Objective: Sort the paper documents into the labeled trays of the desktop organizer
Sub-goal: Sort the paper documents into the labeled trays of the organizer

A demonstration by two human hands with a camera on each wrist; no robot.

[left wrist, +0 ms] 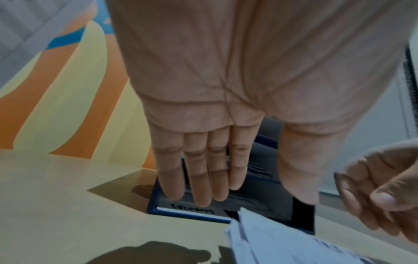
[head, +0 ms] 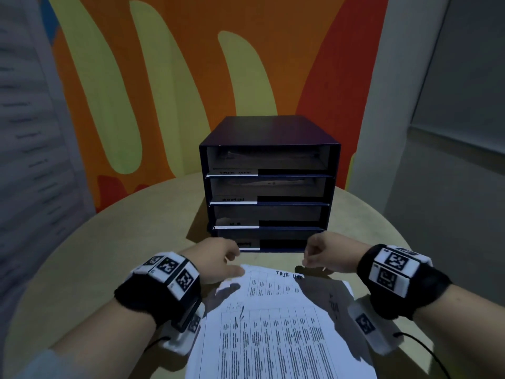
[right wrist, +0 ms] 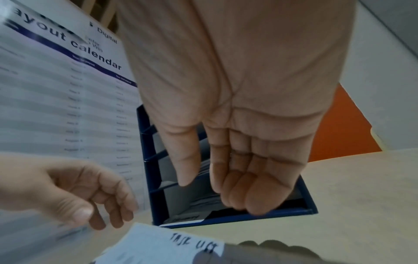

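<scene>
A dark blue organizer (head: 262,129) with several stacked trays stands on the round table, its labels reading TASK LIST, ADMIN, H.R and SECURITY (left wrist: 192,208). A stack of printed sheets lies before it: an H.R sheet (head: 278,337) on top, a TASK LIST sheet (head: 276,283) poking out beyond it. My left hand (head: 218,259) hovers over the stack's far left corner with straight fingers (left wrist: 203,169), holding nothing. My right hand (head: 325,253) hangs above the far right corner, its fingers (right wrist: 237,178) loosely curled and empty. Both hands are just in front of the bottom tray (head: 281,243).
The beige table (head: 123,242) ends close behind the organizer at an orange and yellow painted wall (head: 164,91). A printed calendar poster (right wrist: 56,89) hangs on the left. A grey wall and column (head: 396,132) stand on the right.
</scene>
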